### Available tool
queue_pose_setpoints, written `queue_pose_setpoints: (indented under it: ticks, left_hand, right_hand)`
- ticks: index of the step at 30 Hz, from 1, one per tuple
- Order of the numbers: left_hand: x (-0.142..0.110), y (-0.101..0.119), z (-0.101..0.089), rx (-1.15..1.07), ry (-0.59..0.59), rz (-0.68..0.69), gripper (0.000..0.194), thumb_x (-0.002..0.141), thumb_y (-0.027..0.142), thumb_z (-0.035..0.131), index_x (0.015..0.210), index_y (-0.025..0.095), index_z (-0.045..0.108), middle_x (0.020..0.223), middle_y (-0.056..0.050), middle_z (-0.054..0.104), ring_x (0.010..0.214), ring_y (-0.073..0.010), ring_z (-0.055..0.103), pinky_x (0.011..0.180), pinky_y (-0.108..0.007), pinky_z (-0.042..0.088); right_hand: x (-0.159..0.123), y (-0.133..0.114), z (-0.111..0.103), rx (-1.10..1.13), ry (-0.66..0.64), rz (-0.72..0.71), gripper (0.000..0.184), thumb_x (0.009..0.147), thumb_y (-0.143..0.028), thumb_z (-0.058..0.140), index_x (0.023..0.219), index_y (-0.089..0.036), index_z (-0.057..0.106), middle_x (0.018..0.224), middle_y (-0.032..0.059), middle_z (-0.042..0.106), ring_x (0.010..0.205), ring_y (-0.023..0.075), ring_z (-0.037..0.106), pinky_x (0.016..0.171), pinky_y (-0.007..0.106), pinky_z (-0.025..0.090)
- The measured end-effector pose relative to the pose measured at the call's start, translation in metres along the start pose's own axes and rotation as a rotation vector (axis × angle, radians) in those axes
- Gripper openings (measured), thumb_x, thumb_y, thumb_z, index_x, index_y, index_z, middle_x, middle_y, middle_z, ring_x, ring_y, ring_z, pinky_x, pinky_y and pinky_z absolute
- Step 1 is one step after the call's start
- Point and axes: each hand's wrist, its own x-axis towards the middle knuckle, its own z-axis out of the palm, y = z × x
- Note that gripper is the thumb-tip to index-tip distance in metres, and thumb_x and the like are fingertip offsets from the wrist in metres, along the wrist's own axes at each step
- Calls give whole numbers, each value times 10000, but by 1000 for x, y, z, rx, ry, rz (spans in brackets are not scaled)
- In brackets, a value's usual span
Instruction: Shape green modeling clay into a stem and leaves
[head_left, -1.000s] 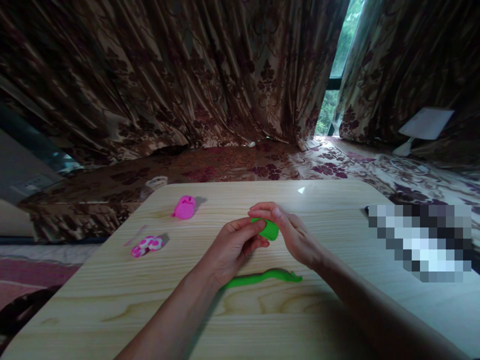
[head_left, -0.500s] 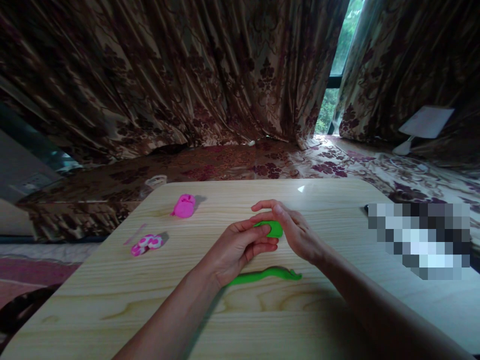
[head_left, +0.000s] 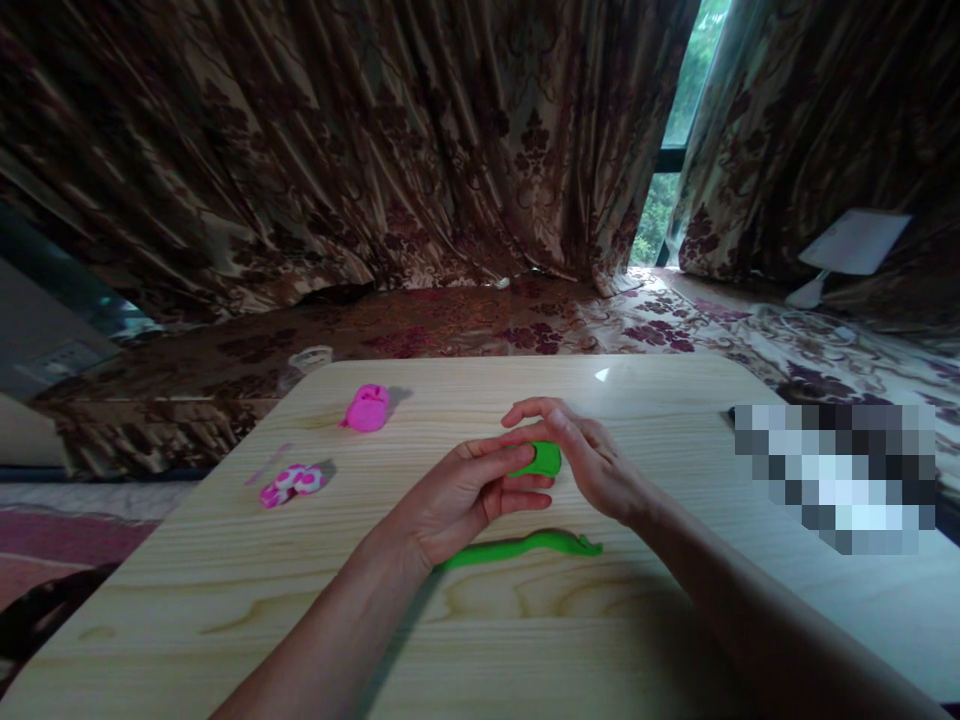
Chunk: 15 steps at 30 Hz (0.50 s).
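Observation:
A small, flattened green piece of modelling clay [head_left: 547,459] is pinched between the thumb and fingers of my left hand [head_left: 480,490], above the middle of the table. Just right of it is my right hand [head_left: 592,450], its fingers curved and apart, with nothing seen in its grasp. Whether its fingertips touch the clay's far side, I cannot tell. Below both hands lies a long green clay strip [head_left: 536,542] with a curled right end; its left end is hidden behind my left wrist.
On the wood-grain table [head_left: 300,610] a pink pouch-shaped clay piece [head_left: 367,408] sits at the back left. Nearer stands a white-and-pink spotted bow shape [head_left: 292,483], beside a thin pinkish stick [head_left: 268,464]. A blurred-out object [head_left: 847,475] lies at the right edge. A white lamp [head_left: 855,242] stands beyond.
My left hand has shifted slightly left and tilted the green clay, so more of its flat face shows. The right hand has hardly moved.

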Motion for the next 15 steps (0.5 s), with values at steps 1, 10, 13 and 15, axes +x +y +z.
queue_pose_setpoints:
  ticks: [1,10,13,15]
  left_hand:
    - [0,0,0,5,4,5,163,774,104,628,925,113,687,828,-68,704,775,-169,667,744,-338,569]
    - [3,-1,1,-43,145,52,120,748,69,641,840,130,688,750,-16,679,646,-93,634,655,-223,566]
    - [8,-2,-1,-75,208,109,137,749,59,632,856,130,679,731,-16,674,618,-79,630,659,-203,562]
    - [10,-4,-1,-88,237,137,135,747,47,622,848,122,672,773,-36,684,669,-96,648,704,-221,564]
  right_hand:
    - [0,0,0,9,-5,6,439,969,-379,253,1009,-221,661,1090,35,601,1081,168,526,989,339,363]
    - [2,3,-3,78,26,50,343,951,-360,339,1086,-216,619,1106,43,607,1064,164,536,960,336,387]
    - [5,10,-2,160,96,137,268,873,-333,520,1111,-221,568,1013,42,632,944,162,583,806,302,471]
    - [6,16,0,203,115,166,247,807,-290,610,1037,-210,566,926,33,639,845,155,603,720,281,489]
